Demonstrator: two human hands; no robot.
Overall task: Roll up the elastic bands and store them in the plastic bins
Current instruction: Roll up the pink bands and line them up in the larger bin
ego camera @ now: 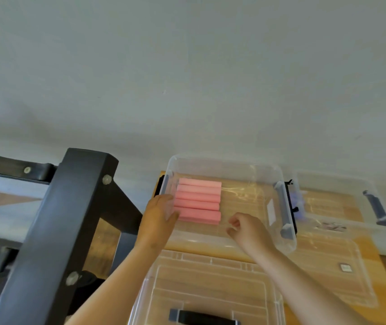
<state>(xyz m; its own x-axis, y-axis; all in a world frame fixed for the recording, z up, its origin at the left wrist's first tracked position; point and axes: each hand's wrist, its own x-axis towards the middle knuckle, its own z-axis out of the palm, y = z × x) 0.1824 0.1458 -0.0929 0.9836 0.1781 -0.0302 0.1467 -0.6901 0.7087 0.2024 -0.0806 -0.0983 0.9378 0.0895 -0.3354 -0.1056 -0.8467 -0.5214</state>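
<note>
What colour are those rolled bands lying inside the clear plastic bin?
Pink; the rolled elastic bands show best in the head view.

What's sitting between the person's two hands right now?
In the head view, the nearest pink roll in the clear bin lies between the left hand and right hand.

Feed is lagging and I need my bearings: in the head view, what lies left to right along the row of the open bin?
Going rightward: black frame post → left hand → pink rolled bands → right hand → bin's grey handle → second clear bin.
</note>
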